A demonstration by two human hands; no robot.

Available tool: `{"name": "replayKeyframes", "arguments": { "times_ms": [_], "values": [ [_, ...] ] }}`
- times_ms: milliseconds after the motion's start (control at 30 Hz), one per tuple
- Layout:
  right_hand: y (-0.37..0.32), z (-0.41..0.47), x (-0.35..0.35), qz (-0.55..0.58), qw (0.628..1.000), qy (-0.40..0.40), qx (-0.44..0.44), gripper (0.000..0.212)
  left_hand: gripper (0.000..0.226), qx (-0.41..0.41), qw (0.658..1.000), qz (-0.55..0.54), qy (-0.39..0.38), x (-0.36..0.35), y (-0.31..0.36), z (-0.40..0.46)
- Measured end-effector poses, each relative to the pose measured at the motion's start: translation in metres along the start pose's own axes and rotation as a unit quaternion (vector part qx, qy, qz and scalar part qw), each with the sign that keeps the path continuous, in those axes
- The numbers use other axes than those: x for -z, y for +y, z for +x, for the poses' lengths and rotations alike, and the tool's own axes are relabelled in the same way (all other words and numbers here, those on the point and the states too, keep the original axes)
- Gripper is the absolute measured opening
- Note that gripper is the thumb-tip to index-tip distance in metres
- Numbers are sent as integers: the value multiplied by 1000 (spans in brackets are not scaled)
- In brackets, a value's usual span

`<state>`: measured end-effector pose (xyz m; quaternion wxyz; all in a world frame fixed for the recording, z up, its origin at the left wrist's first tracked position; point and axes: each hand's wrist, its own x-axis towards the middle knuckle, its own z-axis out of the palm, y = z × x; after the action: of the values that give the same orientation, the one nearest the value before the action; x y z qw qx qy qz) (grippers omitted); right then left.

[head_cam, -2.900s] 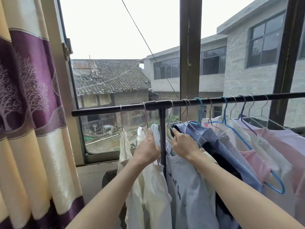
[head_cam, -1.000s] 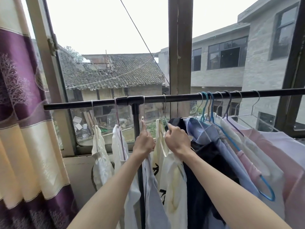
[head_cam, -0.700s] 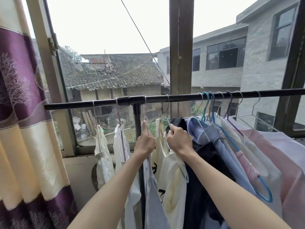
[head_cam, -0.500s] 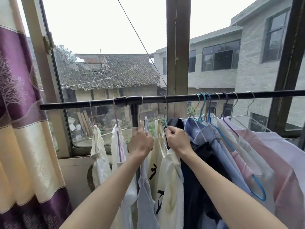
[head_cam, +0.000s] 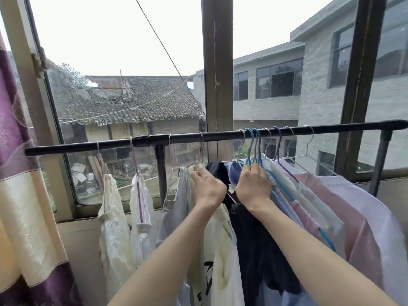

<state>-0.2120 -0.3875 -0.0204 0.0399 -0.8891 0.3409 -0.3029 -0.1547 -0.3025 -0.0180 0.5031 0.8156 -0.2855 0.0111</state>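
Cream garment [head_cam: 220,239]: hung on a wire hanger from the black rail [head_cam: 220,136], just right of the rail's upright post [head_cam: 160,171]; black print low on the front.
Left grip [head_cam: 208,189]: closed, fingers curled onto the top of the cream garment at its shoulder, just under the hanger wire; knuckles toward the camera.
Pale blue shirt [head_cam: 233,173]: first of the bunched clothes on the right half of the rail, collar up under the blue hanger [head_cam: 284,191].
Right grip [head_cam: 254,187]: closed, fingers bent over the pale blue shirt's collar at the foot of the blue and teal hanger hooks; whether a hanger wire is inside the fingers, cannot tell.
Dark garment [head_cam: 254,239]: between the two grips, hanging down between the cream garment and the pale blue shirt, touching both.
Grey-lilac top [head_cam: 176,208]: just left of the cream garment, beside the post.
White garments [head_cam: 112,217]: two, left of the post, spaced apart on their own hangers.
Pink and lilac clothes [head_cam: 357,217]: pressed together at the right, behind the blue hanger.
Curtain [head_cam: 15,184]: purple and cream, at the far left edge.
Window post [head_cam: 217,85]: upright behind the rail, rooftops and a grey building beyond the glass.
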Motion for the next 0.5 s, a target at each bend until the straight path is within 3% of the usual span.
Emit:
{"name": "replayKeyframes", "arguments": {
  "times_ms": [133, 267, 500],
  "values": [
    [15, 3, -4, 108, 991, -77, -4, 27, 72, 41, 998, -17, 38, -22, -9, 6],
    [41, 11, -8, 253, 965, -60, -38, 29, 82, 38, 996, -14, 85, -39, -14, 10],
    [95, 25, 1, 275, 959, -42, -48, 34, 65, 33, 994, 5, 100, -46, -8, 6]
  ]
}}
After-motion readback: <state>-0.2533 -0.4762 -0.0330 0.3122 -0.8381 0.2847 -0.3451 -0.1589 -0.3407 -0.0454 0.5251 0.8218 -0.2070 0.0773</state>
